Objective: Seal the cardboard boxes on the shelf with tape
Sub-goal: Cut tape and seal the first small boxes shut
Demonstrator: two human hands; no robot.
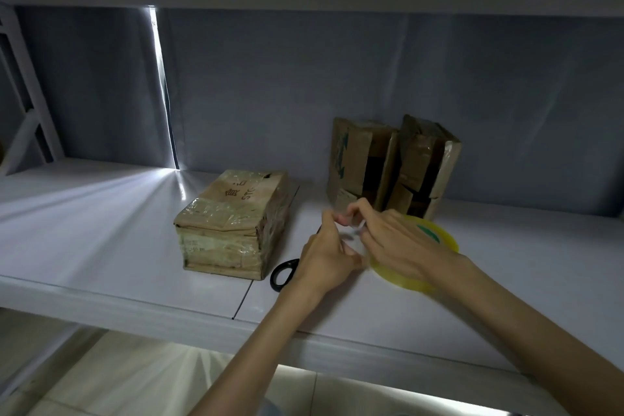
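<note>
A taped cardboard box (233, 223) lies flat on the white shelf (101, 233), left of my hands. Two more cardboard boxes (391, 165) stand upright side by side at the back, their flaps loose. A roll of clear yellowish tape (422, 257) lies flat on the shelf under my right hand (401, 243). My right hand's fingertips pinch the free end of the tape. My left hand (327, 253) meets it, its fingers curled and pinching the same tape strip. Black-handled scissors (282, 272) lie on the shelf, partly hidden beneath my left hand.
A grey back panel closes the shelf, with a bright slit of light at the left. Another shelf board runs overhead. The metal frame upright (27, 94) stands at the far left. A tiled floor shows below the shelf's front edge.
</note>
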